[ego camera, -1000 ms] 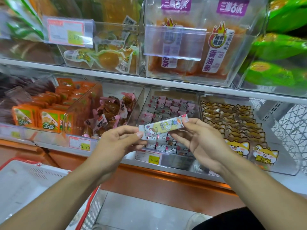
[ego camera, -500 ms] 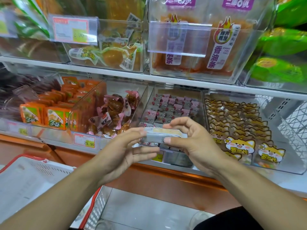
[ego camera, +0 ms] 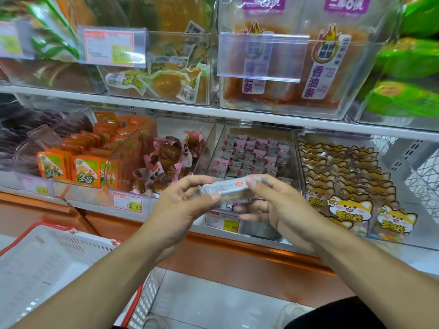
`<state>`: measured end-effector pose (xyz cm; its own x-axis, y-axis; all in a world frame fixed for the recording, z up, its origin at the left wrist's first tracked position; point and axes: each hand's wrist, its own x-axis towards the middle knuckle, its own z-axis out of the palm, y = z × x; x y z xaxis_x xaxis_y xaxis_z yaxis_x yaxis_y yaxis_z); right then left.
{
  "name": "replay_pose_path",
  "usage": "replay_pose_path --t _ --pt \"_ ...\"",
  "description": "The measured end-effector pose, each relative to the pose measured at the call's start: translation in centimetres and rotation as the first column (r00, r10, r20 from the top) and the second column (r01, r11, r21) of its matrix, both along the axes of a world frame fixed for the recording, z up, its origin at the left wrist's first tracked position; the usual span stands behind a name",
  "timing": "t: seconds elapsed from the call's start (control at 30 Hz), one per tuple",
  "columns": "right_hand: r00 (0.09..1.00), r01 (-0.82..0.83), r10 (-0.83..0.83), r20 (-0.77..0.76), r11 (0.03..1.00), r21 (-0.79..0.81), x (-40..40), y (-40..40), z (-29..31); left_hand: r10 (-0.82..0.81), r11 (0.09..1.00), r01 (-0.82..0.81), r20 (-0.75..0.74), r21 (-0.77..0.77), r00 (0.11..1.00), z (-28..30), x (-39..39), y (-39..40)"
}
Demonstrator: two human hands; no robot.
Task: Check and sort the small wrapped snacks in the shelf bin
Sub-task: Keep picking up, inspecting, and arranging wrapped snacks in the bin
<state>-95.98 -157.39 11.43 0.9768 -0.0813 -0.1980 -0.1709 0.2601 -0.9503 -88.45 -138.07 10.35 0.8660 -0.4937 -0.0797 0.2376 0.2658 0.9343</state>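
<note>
Snack point(ego camera: 225, 189) is pinched endwise by left hand point(ego camera: 183, 205) and right hand point(ego camera: 273, 205), long axis nine-to-three, bin point(ego camera: 294, 148) at twelve.

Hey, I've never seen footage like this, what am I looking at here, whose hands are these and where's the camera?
There is no machine here. The camera sits on a person's head and looks down at their own two hands in front of a shop shelf. The left hand and right hand hold one small wrapped snack between them, each pinching an end. Behind it is the clear shelf bin full of similar small pink and grey packets. Neighbouring bins hold orange packets and cat-print packets. A white basket with a red rim sits lower left.
</note>
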Motion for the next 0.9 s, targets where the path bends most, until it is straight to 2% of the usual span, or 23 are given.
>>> replay_pose_path --t 0.13,0.33,0.43,0.5,0.63,0.9 --pt "1.000 0.028 -0.028 0.009 1.000 0.012 -0.1 0.1 0.1 0.008 1.000 -0.010 0.124 0.015 0.992 -0.3 -0.1 0.0" --pt "0.992 0.051 -0.057 0.114 0.997 0.053 0.1 -0.1 -0.1 0.017 1.000 -0.019 -0.113 -0.016 0.993 -0.1 -0.4 -0.2" --pt "0.992 0.034 -0.034 0.119 0.999 0.010 0.0 -0.2 -0.3 0.044 0.998 -0.049 -0.141 -0.038 0.989 -0.3 -0.3 -0.3" --pt "0.992 0.052 -0.054 0.116 0.999 0.015 0.0 -0.4 -0.2 0.048 0.997 -0.055 -0.112 -0.057 0.993 -0.2 -0.1 -0.3" --pt "0.995 0.067 -0.077 0.068 0.988 0.136 0.1 -0.4 0.1 0.089 0.996 -0.089 -0.020 -0.017 0.996 -0.6 0.0 -0.2" --pt "0.993 0.101 -0.108 0.042 0.986 0.136 0.1 -0.6 0.0 0.081 0.997 -0.081 0.040 -0.009 0.996 -1.2 0.2 -0.3"
